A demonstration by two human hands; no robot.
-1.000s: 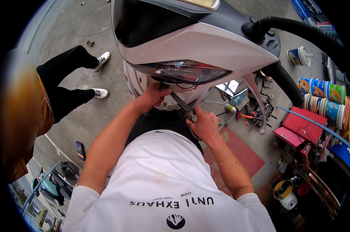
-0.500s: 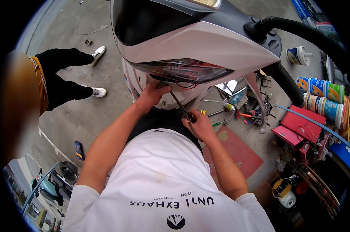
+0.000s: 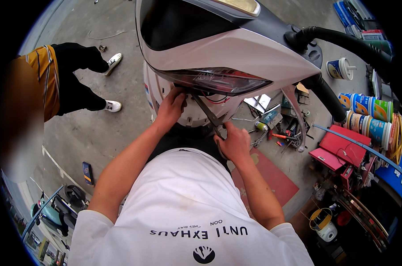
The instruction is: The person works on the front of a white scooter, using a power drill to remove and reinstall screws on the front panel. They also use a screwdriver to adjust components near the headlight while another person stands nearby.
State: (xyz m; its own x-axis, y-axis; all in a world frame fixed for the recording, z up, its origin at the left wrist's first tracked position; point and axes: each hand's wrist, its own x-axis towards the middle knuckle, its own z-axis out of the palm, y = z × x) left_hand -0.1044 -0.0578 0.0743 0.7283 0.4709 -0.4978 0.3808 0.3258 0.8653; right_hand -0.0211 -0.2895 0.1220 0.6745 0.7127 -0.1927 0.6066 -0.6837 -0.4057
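Observation:
In front of me stands a scooter with a white front panel (image 3: 236,48) and a clear headlight (image 3: 223,81). My left hand (image 3: 171,110) reaches up beneath the headlight, its fingers curled together. The fingertips are partly hidden under the headlight's edge, and I cannot make out what they grip. My right hand (image 3: 234,142) is closed round the handles of long, dark metal pliers (image 3: 207,109). They slant up and left, the tip close to my left hand under the headlight. Thin red wires (image 3: 218,100) hang just below the headlight, beside the pliers.
Hand tools, a can (image 3: 261,127) and a red mat (image 3: 272,177) lie on the floor to the right. A brake lever (image 3: 294,117) hangs near them. Farther right are buckets (image 3: 365,103) and a red toolbox (image 3: 345,146). At the left another person's legs (image 3: 79,57) show.
My left hand has turned and gone further under the headlight, off the pliers' tip. My right hand has shifted slightly right with the pliers. The view has moved a little.

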